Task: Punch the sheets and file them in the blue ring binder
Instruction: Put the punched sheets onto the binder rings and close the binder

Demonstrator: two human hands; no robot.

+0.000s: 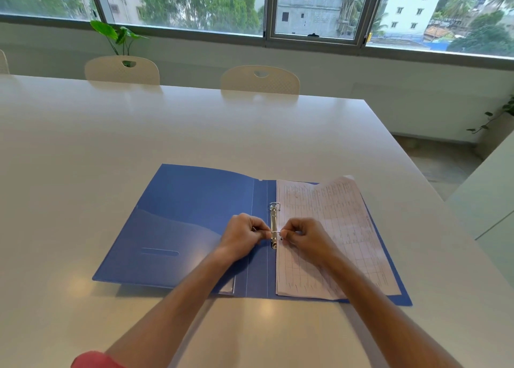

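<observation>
1. Pinching the near ring [275, 232] from both sides, your left hand [244, 235] and right hand [301, 237] need equal pressure.
2. Keep the sheets [333, 237] flat on the blue ring binder [183, 223], open near the table [194, 128]'s near edge.

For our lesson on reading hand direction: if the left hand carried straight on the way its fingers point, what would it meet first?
The left hand points right, at the binder's metal ring clip, which its fingertips seem to pinch already. Just beyond lie the right hand and the sheets.
</observation>
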